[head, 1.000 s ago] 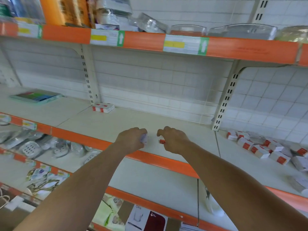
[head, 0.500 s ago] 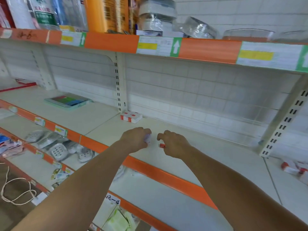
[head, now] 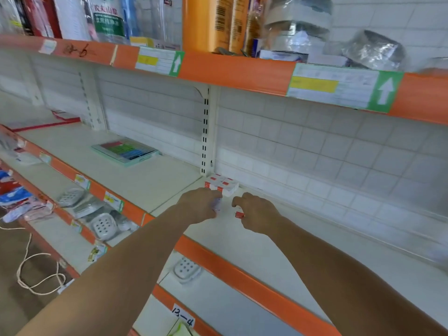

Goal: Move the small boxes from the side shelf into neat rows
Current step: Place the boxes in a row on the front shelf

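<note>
Boxes, small and white with red ends, sit in both fists: the left hand (head: 198,204) is curled around one whose pale end (head: 217,205) peeks out past the fingers, and the right hand (head: 257,212) is curled around another, only its red end (head: 239,215) showing under the thumb. Both hands hang knuckles-up, close together but apart, over the cream shelf (head: 266,251). Whether either held box touches the shelf surface cannot be told.

Just beyond the left hand's knuckles, a short row of the same small boxes (head: 221,184) stands on the shelf against the back wall, at the foot of the slotted upright (head: 205,132). The nearest of them lies almost against the left fingers, a little farther from the right.

Further out to the left, a flat green-edged pack (head: 124,151) lies on the neighbouring shelf bay. Below the wrists runs the orange shelf edge (head: 242,270), with soap dishes (head: 104,225) on the level underneath.
</note>
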### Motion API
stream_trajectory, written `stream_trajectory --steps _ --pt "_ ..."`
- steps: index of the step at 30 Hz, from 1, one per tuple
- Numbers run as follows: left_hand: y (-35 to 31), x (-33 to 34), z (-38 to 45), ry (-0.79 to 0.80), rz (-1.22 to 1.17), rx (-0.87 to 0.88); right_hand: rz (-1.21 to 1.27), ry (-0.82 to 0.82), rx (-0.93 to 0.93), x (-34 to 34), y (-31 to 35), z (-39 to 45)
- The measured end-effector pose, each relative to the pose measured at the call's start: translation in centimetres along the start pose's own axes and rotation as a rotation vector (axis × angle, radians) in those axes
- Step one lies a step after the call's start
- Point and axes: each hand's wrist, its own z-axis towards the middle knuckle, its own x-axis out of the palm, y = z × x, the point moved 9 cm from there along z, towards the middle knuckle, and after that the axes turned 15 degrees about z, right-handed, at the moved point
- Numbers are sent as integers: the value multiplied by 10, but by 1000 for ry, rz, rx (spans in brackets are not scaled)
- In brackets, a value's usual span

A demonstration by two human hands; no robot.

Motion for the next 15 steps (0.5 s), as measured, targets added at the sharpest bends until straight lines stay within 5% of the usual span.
stream_trajectory --steps 15 --pt "108 10 40 18 88 290 82 -89 260 33 69 70"
